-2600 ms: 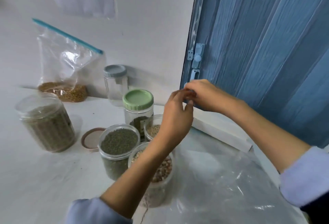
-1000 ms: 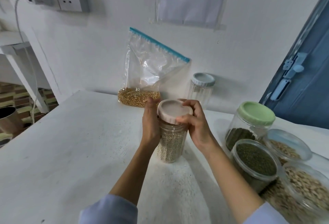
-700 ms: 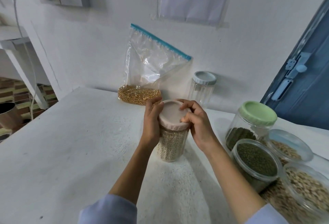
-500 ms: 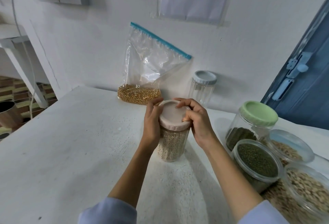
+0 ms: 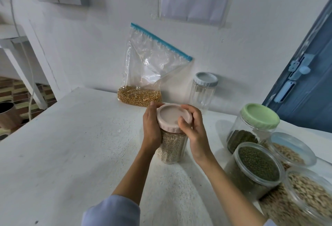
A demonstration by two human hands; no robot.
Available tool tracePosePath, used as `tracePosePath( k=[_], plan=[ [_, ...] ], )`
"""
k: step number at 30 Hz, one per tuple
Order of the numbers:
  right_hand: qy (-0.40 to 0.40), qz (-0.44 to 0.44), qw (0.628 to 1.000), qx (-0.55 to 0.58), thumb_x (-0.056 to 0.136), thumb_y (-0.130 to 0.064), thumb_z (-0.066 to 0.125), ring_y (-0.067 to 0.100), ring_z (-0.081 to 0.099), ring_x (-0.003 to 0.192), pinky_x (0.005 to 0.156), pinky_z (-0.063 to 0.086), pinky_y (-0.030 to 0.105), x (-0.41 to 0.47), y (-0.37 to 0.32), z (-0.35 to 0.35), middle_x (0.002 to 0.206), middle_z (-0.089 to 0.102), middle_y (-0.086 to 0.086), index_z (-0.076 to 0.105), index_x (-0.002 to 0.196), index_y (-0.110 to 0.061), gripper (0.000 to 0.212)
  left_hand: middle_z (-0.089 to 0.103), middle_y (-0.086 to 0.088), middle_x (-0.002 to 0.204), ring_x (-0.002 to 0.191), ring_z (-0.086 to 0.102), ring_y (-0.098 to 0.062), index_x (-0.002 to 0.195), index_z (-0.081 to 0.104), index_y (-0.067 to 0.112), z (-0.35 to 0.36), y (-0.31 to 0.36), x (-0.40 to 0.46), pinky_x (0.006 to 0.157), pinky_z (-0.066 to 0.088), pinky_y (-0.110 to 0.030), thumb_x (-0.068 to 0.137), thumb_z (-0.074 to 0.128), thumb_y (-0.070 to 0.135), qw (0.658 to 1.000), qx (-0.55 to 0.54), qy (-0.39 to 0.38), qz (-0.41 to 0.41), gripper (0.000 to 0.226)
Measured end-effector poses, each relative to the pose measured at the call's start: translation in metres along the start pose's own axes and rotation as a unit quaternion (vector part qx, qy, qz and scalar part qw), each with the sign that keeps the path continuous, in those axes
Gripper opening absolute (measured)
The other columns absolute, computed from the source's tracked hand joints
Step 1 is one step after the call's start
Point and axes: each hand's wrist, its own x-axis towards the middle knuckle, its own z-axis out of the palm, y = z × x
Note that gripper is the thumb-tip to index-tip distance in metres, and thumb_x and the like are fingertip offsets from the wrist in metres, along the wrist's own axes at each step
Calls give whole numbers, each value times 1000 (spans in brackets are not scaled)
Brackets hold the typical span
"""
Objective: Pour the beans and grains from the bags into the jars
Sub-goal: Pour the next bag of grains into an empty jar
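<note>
Against the wall, 1 zip bag (image 5: 143,74) holds yellow grain, unpoured. Mid-worktop (image 5: 71,145), left hand (image 5: 151,128) grips the filled grain jar (image 5: 170,146); right hand (image 5: 193,127) clasps its pink lid (image 5: 171,116). Rightward, an empty grey-lidded jar (image 5: 203,91) waits; 4 jars hold beans.

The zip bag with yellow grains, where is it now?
In the head view the zip bag stands at the table's far edge, leaning on the wall, left of the grey-lidded jar.
</note>
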Motion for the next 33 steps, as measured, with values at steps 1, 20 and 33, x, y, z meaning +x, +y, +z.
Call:
tracePosePath(
  k=[1, 20, 33],
  plan=[
    [44, -19, 999, -2, 82, -36, 58, 8, 56, 105, 87, 46, 19, -1, 0, -1, 110, 61, -2, 58, 107, -21, 29, 69, -15, 91, 91, 65, -32, 89, 68, 15, 0, -1, 1, 79, 51, -43, 94, 27, 47, 1000, 0, 1, -14, 53],
    [-84, -159, 891, -418, 65, -65, 54, 12, 51, 115, 92, 47, 30, 27, -16, -5, 123, 60, -3, 58, 124, -17, 76, 64, -16, 82, 85, 59, -37, 79, 65, 18, 3, -21, -5, 69, 48, -42, 98, 34, 19, 994, 91, 44, 28, 36],
    [-84, 55, 877, -469, 74, -42, 72, 16, 45, 122, 94, 38, 27, 53, -46, -43, 128, 48, 1, 47, 135, -33, 67, 50, 11, 49, 47, 40, 1, 59, 56, 12, 73, -21, 3, 45, 33, -15, 95, 33, 0, 998, -36, 46, -19, 44]
  ],
)
